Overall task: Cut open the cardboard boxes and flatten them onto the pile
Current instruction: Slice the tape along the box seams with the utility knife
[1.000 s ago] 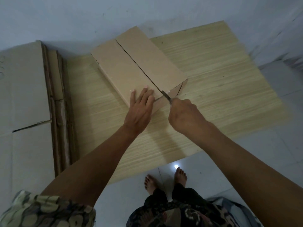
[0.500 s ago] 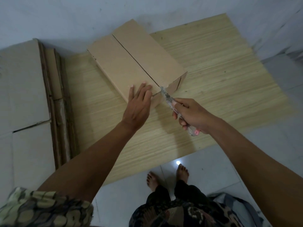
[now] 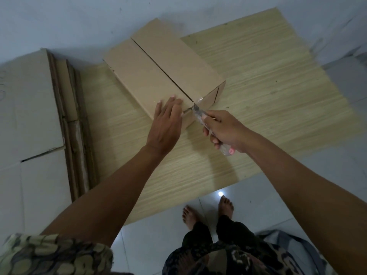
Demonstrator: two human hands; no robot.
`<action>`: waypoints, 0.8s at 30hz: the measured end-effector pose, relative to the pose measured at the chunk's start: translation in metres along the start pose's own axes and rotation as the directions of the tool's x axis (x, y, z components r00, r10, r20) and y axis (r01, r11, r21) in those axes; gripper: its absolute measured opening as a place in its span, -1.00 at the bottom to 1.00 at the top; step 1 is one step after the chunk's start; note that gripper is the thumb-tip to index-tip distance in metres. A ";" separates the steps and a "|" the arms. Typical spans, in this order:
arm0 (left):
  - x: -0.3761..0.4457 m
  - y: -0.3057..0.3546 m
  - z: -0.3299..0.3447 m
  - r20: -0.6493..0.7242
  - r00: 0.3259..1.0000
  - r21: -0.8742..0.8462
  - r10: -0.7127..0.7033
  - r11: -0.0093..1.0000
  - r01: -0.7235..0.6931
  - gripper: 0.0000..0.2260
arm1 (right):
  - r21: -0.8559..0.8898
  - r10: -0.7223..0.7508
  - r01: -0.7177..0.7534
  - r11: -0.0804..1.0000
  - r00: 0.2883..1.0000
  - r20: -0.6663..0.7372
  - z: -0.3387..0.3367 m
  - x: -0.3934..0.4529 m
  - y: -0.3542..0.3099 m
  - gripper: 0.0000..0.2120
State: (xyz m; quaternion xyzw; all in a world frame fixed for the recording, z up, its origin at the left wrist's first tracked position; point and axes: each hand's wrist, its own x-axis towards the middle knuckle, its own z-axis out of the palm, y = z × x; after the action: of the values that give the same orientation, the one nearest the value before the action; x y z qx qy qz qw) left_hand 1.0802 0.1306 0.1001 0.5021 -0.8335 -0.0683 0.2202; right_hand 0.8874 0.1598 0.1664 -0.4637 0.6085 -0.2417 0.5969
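Nearest the camera: patterned sleeve [image 3: 53, 255] at lower left, dark patterned clothes [image 3: 228, 259] at bottom centre, and two bare feet [image 3: 208, 212] on the white tile floor [image 3: 297, 195], w/ a small bright light spot between the feet.

Both forearms reach fwd over a light wood-grain board [image 3: 268, 92] lying flat on the floor.

Left hand [image 3: 165, 126]: grip open, fingers straight and together, palm pressing flat on the near corner of the box top. Holds nothing.

Right hand [image 3: 224, 132]: grip closed round a cutter [image 3: 200, 118] w/ a clear handle; pink end sticks out below the hand. Blade tip sits at the near end of the box's centre seam, right at the top edge, just beside the left fingertips. A bit of clear tape shows there, wrinkled.

Cardboard box [image 3: 158, 76]: stands on the board, turned diagonally, top flaps down w/ a dark seam line running along the middle from the near end to the far end. Near end face shows a vertical flap edge.

Left of the board: pile of flattened cardboard [image 3: 29, 108], top sheet large and pale, layered edges visible along its right side, touching or just beside the board; can't tell which.

Farthest: plain pale wall [image 3: 79, 20] behind the box.
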 end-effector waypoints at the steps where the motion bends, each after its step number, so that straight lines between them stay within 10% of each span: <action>1: 0.001 -0.001 -0.003 -0.009 1.000 0.008 0.012 1.000 -0.011 -0.79 | -0.002 0.007 -0.007 1.000 1.000 0.006 -0.001 -0.002 0.002 -0.76; 24: 0.056 0.021 0.004 -0.066 0.974 0.027 -0.217 0.975 0.219 -0.30 | 0.187 0.003 0.027 0.982 0.987 -0.159 -0.055 -0.008 0.026 -0.77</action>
State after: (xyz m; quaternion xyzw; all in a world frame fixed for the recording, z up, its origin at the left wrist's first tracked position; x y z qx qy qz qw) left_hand 1.0390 0.0915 0.1201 0.5961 -0.7672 -0.0622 0.2286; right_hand 0.8269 0.1640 0.1577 -0.3882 0.6256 -0.3378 0.5864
